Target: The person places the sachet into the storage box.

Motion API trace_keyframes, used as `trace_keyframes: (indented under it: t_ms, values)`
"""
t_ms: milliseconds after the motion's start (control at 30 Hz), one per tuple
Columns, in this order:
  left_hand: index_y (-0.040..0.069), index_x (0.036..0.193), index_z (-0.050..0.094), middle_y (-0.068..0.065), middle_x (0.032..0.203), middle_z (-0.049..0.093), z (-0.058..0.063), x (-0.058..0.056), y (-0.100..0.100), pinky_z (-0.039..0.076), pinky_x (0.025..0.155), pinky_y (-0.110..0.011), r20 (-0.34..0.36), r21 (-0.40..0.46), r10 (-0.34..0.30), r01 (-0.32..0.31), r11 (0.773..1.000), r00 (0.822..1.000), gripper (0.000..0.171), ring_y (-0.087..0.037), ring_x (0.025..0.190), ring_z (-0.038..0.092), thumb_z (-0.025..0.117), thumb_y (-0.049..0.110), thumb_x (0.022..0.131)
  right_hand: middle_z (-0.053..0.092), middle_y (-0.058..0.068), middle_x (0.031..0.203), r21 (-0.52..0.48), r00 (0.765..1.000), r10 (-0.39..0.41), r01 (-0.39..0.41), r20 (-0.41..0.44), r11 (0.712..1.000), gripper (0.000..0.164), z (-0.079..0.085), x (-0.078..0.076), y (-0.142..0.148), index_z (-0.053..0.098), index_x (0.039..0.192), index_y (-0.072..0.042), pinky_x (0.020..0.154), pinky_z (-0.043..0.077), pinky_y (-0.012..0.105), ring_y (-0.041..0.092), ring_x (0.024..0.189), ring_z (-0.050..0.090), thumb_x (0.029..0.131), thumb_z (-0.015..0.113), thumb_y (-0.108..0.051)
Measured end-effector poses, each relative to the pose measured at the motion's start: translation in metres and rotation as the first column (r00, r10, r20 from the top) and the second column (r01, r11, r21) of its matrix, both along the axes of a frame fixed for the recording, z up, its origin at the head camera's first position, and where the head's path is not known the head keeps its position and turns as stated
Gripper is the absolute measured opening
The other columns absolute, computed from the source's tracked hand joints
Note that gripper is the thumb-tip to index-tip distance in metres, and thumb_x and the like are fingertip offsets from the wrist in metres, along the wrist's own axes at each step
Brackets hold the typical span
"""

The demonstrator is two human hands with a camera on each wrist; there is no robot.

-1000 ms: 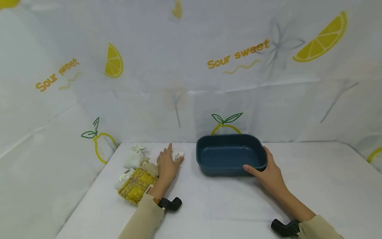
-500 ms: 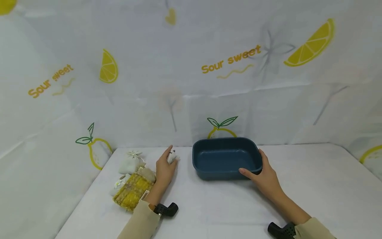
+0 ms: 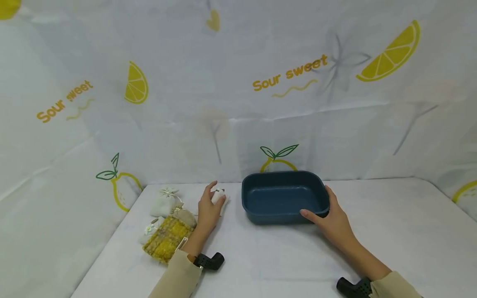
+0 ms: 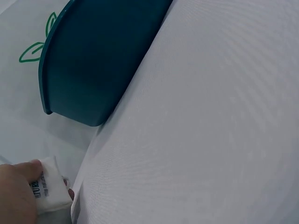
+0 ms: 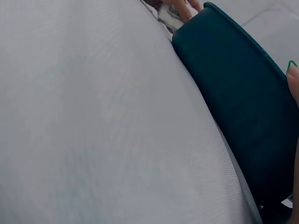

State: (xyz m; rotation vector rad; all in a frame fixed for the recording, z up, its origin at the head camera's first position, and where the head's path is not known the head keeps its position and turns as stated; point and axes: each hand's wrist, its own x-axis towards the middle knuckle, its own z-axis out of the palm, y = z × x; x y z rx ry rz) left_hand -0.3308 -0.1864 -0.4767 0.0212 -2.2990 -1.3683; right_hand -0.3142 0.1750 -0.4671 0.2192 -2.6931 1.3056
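My left hand (image 3: 209,210) pinches a small white pouch (image 3: 217,195) with dark printed lettering at the back of the table, left of a dark teal basin (image 3: 279,219). In the left wrist view, the thumb lies across the print of the pouch (image 4: 52,189), and part of the pouch is hidden behind the hand. On the basin's right end rests my right hand (image 3: 335,223), gripping it with the thumb over the front rim and the fingers around the outer side. The basin's inside shows no contents in the head view.
Left of my left hand lies a cluster: a white drawstring pouch (image 3: 162,205), a beige drawstring pouch (image 3: 185,216), a white pouch with flowers (image 3: 152,227) and a fuzzy yellow-brown pouch (image 3: 169,240). A lemon-print cloth (image 3: 179,145) hangs behind the white-covered table (image 3: 283,256).
My left hand was spread over the white pouch one second ago; its fingers and thumb have since closed on it. The right hand keeps its grip on the basin. The head view has shifted slightly.
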Motion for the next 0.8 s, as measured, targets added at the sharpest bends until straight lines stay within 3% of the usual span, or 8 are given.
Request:
trace_keyframes:
  t_ms: [167, 333, 467, 567, 700, 800]
  values:
    - [0.009, 0.136, 0.064, -0.013, 0.127, 0.072, 0.003, -0.002, 0.003, 0.054, 0.099, -0.049, -0.045, 0.042, 0.004, -0.002, 0.999, 0.999, 0.047, -0.030, 0.118, 0.068, 0.076, 0.013, 0.091, 0.020, 0.029, 0.165, 0.002, 1.000, -0.005, 0.005, -0.001, 1.000, 0.114, 0.000, 0.000, 0.001, 0.000, 0.164, -0.011, 0.111, 0.031, 0.072, 0.055, 0.147, 0.028, 0.088, 0.074, -0.052]
    - [0.012, 0.143, 0.059, -0.014, 0.121, 0.074, 0.011, 0.000, 0.007, 0.054, 0.101, -0.046, -0.029, 0.079, 0.013, -0.010, 0.997, 0.999, 0.061, -0.028, 0.117, 0.069, 0.081, 0.011, 0.085, 0.021, 0.028, 0.166, -0.002, 1.000, -0.003, 0.003, 0.006, 1.000, 0.113, 0.001, -0.001, 0.001, 0.001, 0.164, -0.010, 0.111, 0.031, 0.072, 0.054, 0.147, 0.028, 0.088, 0.073, -0.053]
    - [0.008, 0.131, 0.068, -0.012, 0.120, 0.075, 0.021, 0.003, 0.010, 0.054, 0.098, -0.042, -0.038, 0.141, -0.013, 0.018, 0.990, 0.999, 0.050, -0.027, 0.116, 0.068, 0.083, 0.009, 0.083, 0.021, 0.028, 0.166, -0.003, 1.000, -0.005, 0.005, 0.004, 1.000, 0.113, 0.002, -0.001, 0.000, 0.001, 0.164, -0.010, 0.111, 0.031, 0.071, 0.054, 0.147, 0.028, 0.088, 0.073, -0.053]
    - [0.008, 0.122, 0.074, -0.011, 0.125, 0.073, 0.024, 0.005, 0.011, 0.053, 0.101, -0.043, -0.057, 0.119, -0.017, 0.023, 0.993, 0.998, 0.039, -0.027, 0.120, 0.066, 0.082, 0.008, 0.084, 0.022, 0.028, 0.165, -0.003, 1.000, -0.004, 0.004, -0.002, 1.000, 0.112, 0.001, -0.001, 0.000, 0.002, 0.164, -0.010, 0.111, 0.031, 0.071, 0.054, 0.147, 0.029, 0.088, 0.073, -0.052]
    - [0.011, 0.121, 0.075, -0.011, 0.124, 0.074, 0.030, 0.009, 0.014, 0.054, 0.100, -0.044, -0.062, 0.068, -0.025, 0.029, 0.997, 0.998, 0.037, -0.027, 0.118, 0.067, 0.081, 0.007, 0.084, 0.022, 0.028, 0.165, -0.008, 1.000, 0.003, -0.003, 0.001, 1.000, 0.112, 0.000, 0.000, 0.000, 0.001, 0.164, -0.011, 0.111, 0.032, 0.071, 0.053, 0.147, 0.029, 0.088, 0.073, -0.052]
    - [0.011, 0.121, 0.075, -0.011, 0.123, 0.074, 0.036, 0.009, 0.018, 0.056, 0.097, -0.041, -0.080, 0.054, -0.074, 0.078, 0.995, 0.994, 0.037, -0.026, 0.114, 0.069, 0.081, 0.009, 0.085, 0.022, 0.028, 0.165, -0.003, 1.000, -0.008, 0.008, 0.006, 1.000, 0.113, 0.000, 0.002, 0.003, 0.001, 0.164, -0.012, 0.111, 0.032, 0.072, 0.054, 0.147, 0.029, 0.088, 0.073, -0.053]
